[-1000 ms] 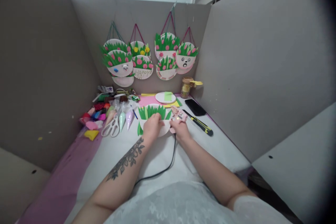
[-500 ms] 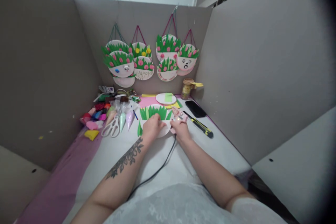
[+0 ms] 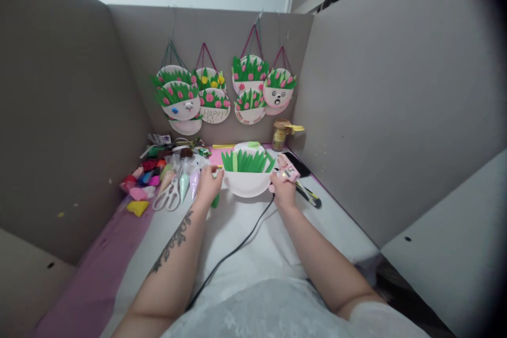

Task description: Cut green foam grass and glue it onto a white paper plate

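Note:
A white paper-plate pocket (image 3: 247, 184) is raised over the table, with green paper grass (image 3: 253, 162) standing out of its top edge. My left hand (image 3: 208, 186) pinches the plate's left rim between thumb and fingers. My right hand (image 3: 283, 190) is closed round a pink glue gun (image 3: 289, 169) and also touches the plate's right rim. From the glue gun a black cord (image 3: 241, 245) runs down toward my lap. A loose green paper piece (image 3: 215, 201) lies beside my left hand, partly hidden by it.
White scissors (image 3: 168, 195), piping bags (image 3: 184, 184) and colourful clay packets (image 3: 138, 193) lie at left. A yellow-black cutter (image 3: 311, 196) and a phone (image 3: 299, 163) are at right, near a jar (image 3: 279, 134). Finished plate baskets (image 3: 214, 105) hang on the grey partition (image 3: 340, 90).
My left hand has gone from the plate's front to its left rim. The plate has risen and shifted slightly right, and the glue gun has moved right with my right hand.

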Motion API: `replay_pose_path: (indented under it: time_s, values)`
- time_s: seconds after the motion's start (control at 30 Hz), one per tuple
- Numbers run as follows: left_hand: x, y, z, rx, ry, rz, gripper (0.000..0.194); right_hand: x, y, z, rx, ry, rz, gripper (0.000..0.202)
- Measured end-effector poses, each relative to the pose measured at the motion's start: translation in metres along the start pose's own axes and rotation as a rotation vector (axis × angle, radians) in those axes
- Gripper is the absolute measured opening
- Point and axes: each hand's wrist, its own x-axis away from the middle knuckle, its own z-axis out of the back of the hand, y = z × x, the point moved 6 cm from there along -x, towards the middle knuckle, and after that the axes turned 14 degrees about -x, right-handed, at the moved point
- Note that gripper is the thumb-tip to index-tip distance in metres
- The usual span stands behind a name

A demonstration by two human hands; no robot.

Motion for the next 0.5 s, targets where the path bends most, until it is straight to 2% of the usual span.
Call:
replay_pose_path:
  time_s: [0.07, 0.1, 0.3, 0.5]
  values:
    - [0.0, -0.003, -0.015, 0.051, -0.148, 0.008, 0.022, -0.004, 0.002, 0.004, -0.024, 0.037, 0.026, 0.044]
    - [0.0, -0.004, -0.019, 0.064, -0.175, 0.013, 0.019, -0.005, 0.003, 0.006, -0.034, 0.053, 0.033, 0.044]
    - [0.002, -0.004, -0.017, 0.098, -0.129, 0.026, 0.014, -0.007, 0.013, 0.01, 0.005, 0.084, -0.033, 0.038]
    - [0.003, -0.007, -0.02, 0.012, -0.113, 0.03, 0.012, -0.005, 0.014, 0.01, 0.077, 0.075, -0.059, 0.026]
